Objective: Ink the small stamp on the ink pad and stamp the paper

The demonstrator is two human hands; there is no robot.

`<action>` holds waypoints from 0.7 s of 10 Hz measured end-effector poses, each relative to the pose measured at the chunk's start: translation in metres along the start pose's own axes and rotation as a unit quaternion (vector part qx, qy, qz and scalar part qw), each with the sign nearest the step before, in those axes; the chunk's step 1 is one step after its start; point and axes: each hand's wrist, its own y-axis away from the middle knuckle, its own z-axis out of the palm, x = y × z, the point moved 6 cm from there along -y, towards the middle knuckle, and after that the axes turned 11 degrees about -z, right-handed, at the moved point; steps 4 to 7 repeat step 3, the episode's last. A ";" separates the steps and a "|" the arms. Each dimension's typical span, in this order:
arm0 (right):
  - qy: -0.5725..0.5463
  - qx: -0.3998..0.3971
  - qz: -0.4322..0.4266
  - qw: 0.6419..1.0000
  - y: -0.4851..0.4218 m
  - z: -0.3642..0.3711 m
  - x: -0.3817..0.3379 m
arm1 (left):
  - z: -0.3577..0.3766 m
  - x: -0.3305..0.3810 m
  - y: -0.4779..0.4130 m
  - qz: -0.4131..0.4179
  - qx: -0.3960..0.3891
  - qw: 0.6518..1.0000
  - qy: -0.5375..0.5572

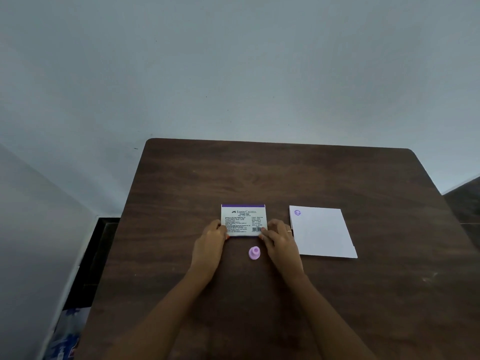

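A closed ink pad case [243, 217], white with a purple top strip and printed text, lies flat at the middle of the dark wooden table [285, 172]. My left hand [211, 240] grips its near left corner and my right hand [279, 237] grips its near right corner. Between my wrists stands the small pale purple stamp [254, 253], untouched. To the right lies a white sheet of paper [323, 233] with one purple stamp mark [297, 212] in its far left corner.
The table's far edge meets a plain grey wall. A dark gap and a blue printed object [66, 333] lie on the floor to the table's left. Bare wood surrounds the objects.
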 end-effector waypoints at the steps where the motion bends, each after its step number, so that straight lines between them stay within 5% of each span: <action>1: 0.036 0.012 -0.010 0.999 -0.005 -0.006 -0.003 | -0.001 0.002 0.000 0.012 0.030 0.999 -0.036; 7: 0.032 -0.016 0.027 0.999 -0.021 -0.005 -0.006 | -0.016 0.020 -0.009 0.063 0.064 0.992 -0.089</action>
